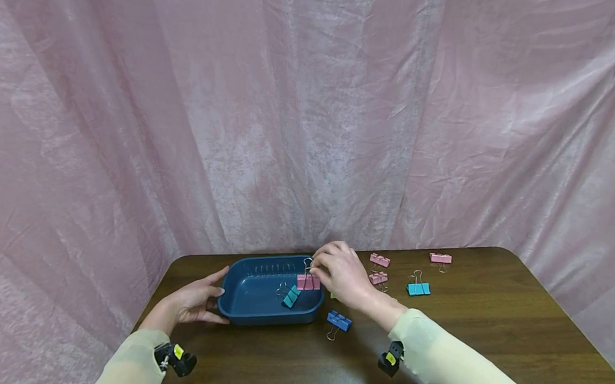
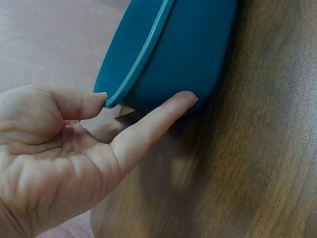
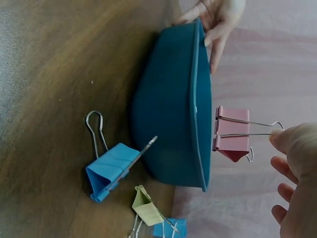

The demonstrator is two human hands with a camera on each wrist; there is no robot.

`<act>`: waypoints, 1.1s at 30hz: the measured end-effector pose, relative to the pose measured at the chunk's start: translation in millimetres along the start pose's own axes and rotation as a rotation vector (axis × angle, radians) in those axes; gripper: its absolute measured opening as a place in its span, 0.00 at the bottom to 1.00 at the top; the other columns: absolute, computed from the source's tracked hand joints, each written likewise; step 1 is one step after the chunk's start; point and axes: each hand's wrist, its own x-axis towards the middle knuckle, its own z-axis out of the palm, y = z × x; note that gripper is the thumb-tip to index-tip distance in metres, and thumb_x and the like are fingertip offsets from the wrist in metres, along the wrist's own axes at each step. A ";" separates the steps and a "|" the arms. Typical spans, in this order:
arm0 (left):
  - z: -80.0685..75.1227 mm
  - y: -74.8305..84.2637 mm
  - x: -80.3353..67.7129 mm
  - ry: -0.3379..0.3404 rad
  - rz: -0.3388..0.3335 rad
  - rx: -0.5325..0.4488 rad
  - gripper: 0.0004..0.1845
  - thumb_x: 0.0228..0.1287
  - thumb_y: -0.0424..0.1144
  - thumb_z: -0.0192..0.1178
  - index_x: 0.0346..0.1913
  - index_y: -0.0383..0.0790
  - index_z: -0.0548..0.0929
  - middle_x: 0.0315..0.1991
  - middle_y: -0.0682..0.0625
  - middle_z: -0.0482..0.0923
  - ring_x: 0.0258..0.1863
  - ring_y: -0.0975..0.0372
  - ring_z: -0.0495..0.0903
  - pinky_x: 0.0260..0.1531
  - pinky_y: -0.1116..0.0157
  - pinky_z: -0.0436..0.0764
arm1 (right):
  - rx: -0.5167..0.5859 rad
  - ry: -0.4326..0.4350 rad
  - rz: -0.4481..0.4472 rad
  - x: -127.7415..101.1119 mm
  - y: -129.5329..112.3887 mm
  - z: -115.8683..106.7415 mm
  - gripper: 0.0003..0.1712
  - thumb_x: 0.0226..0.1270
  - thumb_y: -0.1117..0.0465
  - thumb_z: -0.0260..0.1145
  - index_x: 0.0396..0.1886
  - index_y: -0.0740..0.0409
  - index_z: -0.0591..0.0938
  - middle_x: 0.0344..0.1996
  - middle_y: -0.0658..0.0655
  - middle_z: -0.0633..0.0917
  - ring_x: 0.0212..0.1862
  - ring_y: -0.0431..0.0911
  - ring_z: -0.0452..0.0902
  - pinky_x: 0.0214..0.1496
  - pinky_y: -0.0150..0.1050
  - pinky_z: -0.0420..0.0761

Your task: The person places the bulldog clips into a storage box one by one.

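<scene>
A dark blue tray (image 1: pixel 249 275) sits on the brown table (image 1: pixel 454 336). My left hand (image 1: pixel 208 295) holds its left end, thumb at the rim (image 2: pixel 143 64) and index finger along the outer wall. My right hand (image 1: pixel 317 266) pinches the wire handle of a pink binder clip (image 1: pixel 308 281) that hangs over the tray's right side (image 3: pixel 195 74). The right wrist view shows that pink binder clip (image 3: pixel 233 136) just above the rim, held by my fingertips (image 3: pixel 285 139). A teal clip (image 1: pixel 291 297) lies inside the tray.
A blue clip (image 1: pixel 339 320) lies on the table in front of the tray, next to a yellow-green clip (image 3: pixel 146 206). Three pink clips (image 1: pixel 380 260) (image 1: pixel 378 278) (image 1: pixel 441 258) and a cyan one (image 1: pixel 418 289) lie to the right. A pink curtain (image 1: pixel 303 116) hangs behind.
</scene>
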 end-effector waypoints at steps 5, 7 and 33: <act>-0.4 -1.4 0.3 0.012 0.001 0.001 0.36 0.82 0.30 0.38 0.84 0.53 0.38 0.74 0.20 0.44 0.66 0.25 0.63 0.48 0.34 0.80 | -0.027 -0.018 -0.021 -2.5 -2.1 7.3 0.02 0.65 0.57 0.76 0.34 0.46 0.88 0.45 0.47 0.85 0.54 0.51 0.74 0.53 0.51 0.75; -0.2 -1.6 0.0 0.013 0.003 0.004 0.36 0.82 0.29 0.38 0.84 0.53 0.38 0.74 0.20 0.45 0.66 0.25 0.64 0.48 0.34 0.80 | -0.038 -0.027 -0.027 -4.0 -2.9 9.7 0.03 0.64 0.56 0.76 0.33 0.45 0.88 0.45 0.47 0.84 0.54 0.50 0.74 0.54 0.51 0.75; 0.3 -4.3 1.1 0.013 0.017 0.014 0.36 0.82 0.29 0.37 0.84 0.53 0.37 0.75 0.21 0.44 0.67 0.26 0.63 0.47 0.34 0.80 | 0.026 -0.088 0.105 -14.4 -0.8 13.5 0.13 0.69 0.52 0.72 0.49 0.49 0.89 0.51 0.49 0.84 0.59 0.52 0.72 0.60 0.53 0.72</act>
